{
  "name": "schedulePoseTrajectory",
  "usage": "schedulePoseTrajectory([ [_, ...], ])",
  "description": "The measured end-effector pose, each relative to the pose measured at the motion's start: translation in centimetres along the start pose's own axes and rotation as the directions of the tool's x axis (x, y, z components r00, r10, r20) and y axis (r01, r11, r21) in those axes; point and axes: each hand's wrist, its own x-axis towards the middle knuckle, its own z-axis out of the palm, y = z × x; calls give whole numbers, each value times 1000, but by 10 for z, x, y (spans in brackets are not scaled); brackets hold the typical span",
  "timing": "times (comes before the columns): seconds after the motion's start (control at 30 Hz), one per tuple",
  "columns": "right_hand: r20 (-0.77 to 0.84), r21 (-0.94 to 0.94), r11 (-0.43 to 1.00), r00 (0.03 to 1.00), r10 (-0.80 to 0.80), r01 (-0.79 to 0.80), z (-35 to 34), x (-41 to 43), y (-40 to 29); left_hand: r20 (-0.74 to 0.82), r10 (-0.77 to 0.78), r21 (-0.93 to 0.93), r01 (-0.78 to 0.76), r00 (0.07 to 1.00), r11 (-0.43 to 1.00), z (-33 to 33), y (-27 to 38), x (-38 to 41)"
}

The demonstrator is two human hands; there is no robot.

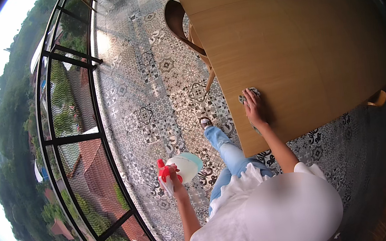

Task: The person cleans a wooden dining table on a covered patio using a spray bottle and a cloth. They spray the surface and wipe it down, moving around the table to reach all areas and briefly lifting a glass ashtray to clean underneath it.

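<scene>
My left hand (172, 181) grips the neck of a spray bottle (186, 167) with a red and white trigger head; the translucent body holds some pale blue liquid and hangs over the tiled floor. On the wooden table (279, 55), my right hand (253, 107) lies on a patterned cloth (253, 90), close to the table's left edge and near corner. Parts of the cloth show past the fingertips and beside the wrist; the palm hides the rest.
A brown chair (177, 21) stands against the table's left side. Further left runs a black metal railing with mesh (88, 137). Part of another chair (377, 99) shows by the table's right end. Patterned tiles (145, 115) cover the floor.
</scene>
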Motion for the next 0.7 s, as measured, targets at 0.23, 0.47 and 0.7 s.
schedulePoseTrajectory([
  [0.23, -731, 7, 748, 508, 457, -663, -53, 11, 167, 261, -27, -81, 50, 965, 995, 61, 0, 85],
  [0.47, -527, -149, 779, 715, 459, -610, 49, 193, 84, 574, -109, 54, 95, 812, 994, 138, -17, 174],
  [0.7, -125, -47, 959, 954, 272, -280, 60, 109, -47, 655, 59, -9, -70, 753, 998, 191, -4, 247],
])
